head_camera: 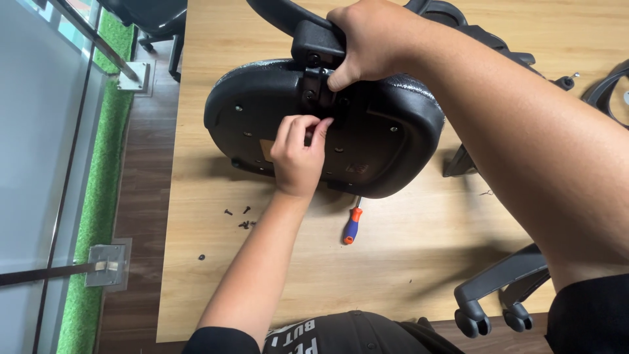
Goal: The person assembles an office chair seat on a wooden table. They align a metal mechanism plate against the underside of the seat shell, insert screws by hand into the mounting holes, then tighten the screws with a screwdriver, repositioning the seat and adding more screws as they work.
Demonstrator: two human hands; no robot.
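Two hands work on an upturned chair seat (367, 144) lying on the wooden tabletop (406, 262), seen from the head camera. The seat rests padding-down, its black plastic underside facing up toward the camera, with its long axis running left to right across the tabletop and its back edge pointing away from the person.

At that far edge the right hand (370, 42) is closed around a black bracket (318, 49) of the back support, thumb pressed on the metal plate where it meets the seat. The left hand (298, 154) sits on the underside just below that joint, its fingers (308, 124) pinched together on something small, probably a screw, though it is too small to be sure.

Judging by this, the step in hand looks like starting a screw by hand at the bracket joint. The next move would call for keeping the bracket holes lined up while the screw catches.

Loose dark screws (242, 219) lie near the left forearm, and a screwdriver (354, 226) with an orange and blue handle lies just beside the seat's near edge. A castor base (501, 292) stands to the right.
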